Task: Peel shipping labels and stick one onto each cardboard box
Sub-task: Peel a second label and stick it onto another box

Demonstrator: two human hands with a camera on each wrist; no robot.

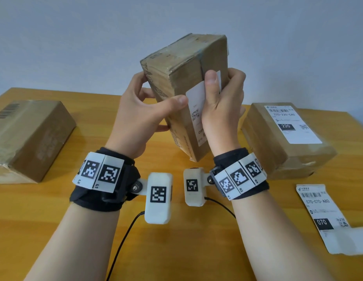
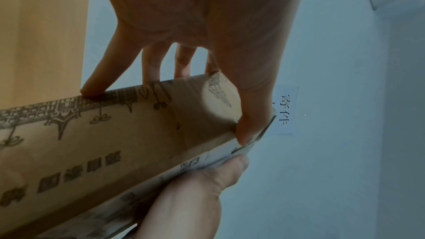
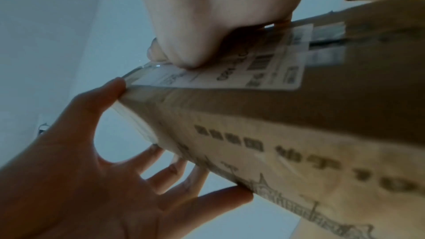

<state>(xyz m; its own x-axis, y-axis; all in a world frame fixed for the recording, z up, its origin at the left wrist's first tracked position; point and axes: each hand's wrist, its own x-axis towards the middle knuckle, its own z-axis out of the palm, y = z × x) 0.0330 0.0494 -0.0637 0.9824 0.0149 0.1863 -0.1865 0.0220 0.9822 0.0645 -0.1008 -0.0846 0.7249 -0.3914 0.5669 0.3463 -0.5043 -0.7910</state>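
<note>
I hold a taped brown cardboard box (image 1: 188,63) tilted up in the air above the wooden table (image 1: 186,250). My left hand (image 1: 148,110) grips its left side, thumb on the near face, fingers behind. A white shipping label (image 1: 196,110) lies on that near face. My right hand (image 1: 221,102) wraps the box's right edge, its thumb pressed on the label's upper part. The left wrist view shows the left hand (image 2: 207,24) clamping the box (image 2: 115,143). In the right wrist view the right hand (image 3: 207,15) bears down on the label (image 3: 241,77).
A labelled box (image 1: 286,136) marked 220 lies at the right. An unlabelled box (image 1: 30,136) lies at the left. A label sheet (image 1: 322,216) marked 070 rests near the table's right edge. Wrist-camera cables trail over the table in front.
</note>
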